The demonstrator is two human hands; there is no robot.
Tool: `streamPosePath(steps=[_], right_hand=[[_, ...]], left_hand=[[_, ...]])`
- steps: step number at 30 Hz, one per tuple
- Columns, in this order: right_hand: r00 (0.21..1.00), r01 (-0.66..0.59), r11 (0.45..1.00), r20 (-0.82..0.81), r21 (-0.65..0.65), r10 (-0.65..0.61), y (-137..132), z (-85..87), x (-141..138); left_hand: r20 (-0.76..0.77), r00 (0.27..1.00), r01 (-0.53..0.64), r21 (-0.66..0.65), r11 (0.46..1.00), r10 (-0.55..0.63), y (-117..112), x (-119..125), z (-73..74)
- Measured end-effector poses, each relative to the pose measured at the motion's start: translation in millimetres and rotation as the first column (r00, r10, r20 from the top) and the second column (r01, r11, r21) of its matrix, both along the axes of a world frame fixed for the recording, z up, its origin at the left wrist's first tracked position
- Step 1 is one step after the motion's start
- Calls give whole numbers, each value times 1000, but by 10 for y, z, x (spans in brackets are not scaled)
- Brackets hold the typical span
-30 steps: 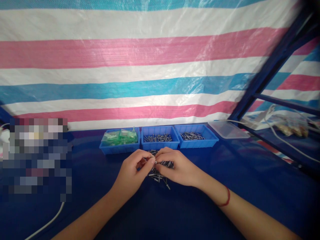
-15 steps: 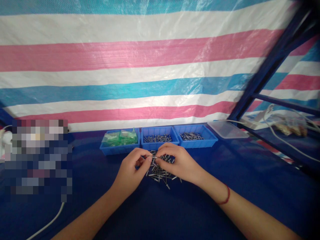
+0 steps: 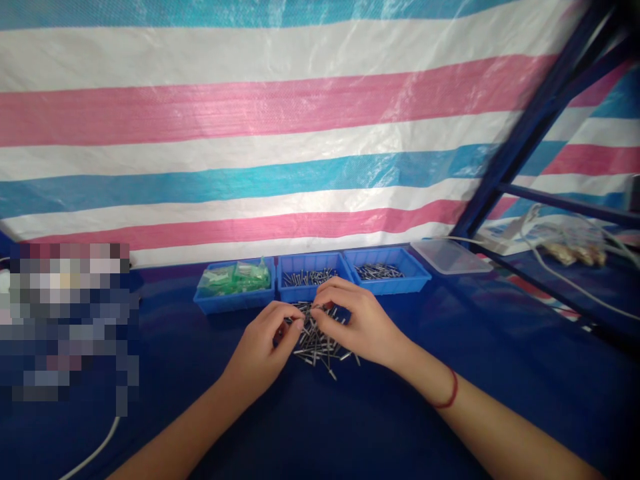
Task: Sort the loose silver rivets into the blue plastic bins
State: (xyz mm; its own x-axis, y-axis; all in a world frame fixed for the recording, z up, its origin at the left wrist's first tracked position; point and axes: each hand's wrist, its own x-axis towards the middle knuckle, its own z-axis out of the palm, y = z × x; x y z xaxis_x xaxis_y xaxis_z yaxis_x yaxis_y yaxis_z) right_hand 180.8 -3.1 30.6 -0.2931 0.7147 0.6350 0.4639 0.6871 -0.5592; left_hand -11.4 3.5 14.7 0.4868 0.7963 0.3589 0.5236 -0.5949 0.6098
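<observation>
My left hand (image 3: 263, 347) and my right hand (image 3: 357, 323) meet over a loose pile of small metal pins (image 3: 320, 347) on the dark blue table cover. Both hands pinch with thumb and fingers, tips almost touching, around a small metal piece between them. Behind the pile stand three blue trays in a row: the left tray (image 3: 235, 300) holds green parts in clear bags, the middle tray (image 3: 305, 290) and the right tray (image 3: 387, 283) hold metal pins. A red cord circles my right wrist (image 3: 450, 393).
A clear plastic lid (image 3: 450, 257) lies to the right of the trays. A dark blue metal frame (image 3: 525, 147) rises at the right, with white cables (image 3: 565, 280) behind it. A white cable (image 3: 95, 450) crosses the lower left. A striped tarp (image 3: 280, 133) hangs at the back.
Both hands have shifted slightly up and away from me over the pile, still pinched together. More of the pin pile shows below my right hand.
</observation>
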Motion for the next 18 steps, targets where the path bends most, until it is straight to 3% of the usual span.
streamPosePath(steps=[4, 8, 11, 13, 18], right_hand=[[967, 247, 960, 33, 131, -253, 133, 48, 270], [782, 574, 779, 112, 252, -613, 321, -7, 633], [654, 665, 700, 251, 259, -714, 419, -113, 752], [656, 652, 717, 291, 247, -697, 440, -178, 722], [803, 466, 863, 317, 193, -505, 307, -223, 411]], left_hand=[[-187, 982, -17, 68, 998, 30, 18, -59, 41], [-379, 925, 15, 66, 998, 12, 30, -106, 66], [-470, 882, 41, 9, 999, -32, 34, -114, 61], [-484, 873, 58, -6, 998, -54, 42, -114, 52], [-461, 884, 95, 17, 995, -77, 74, -115, 18]])
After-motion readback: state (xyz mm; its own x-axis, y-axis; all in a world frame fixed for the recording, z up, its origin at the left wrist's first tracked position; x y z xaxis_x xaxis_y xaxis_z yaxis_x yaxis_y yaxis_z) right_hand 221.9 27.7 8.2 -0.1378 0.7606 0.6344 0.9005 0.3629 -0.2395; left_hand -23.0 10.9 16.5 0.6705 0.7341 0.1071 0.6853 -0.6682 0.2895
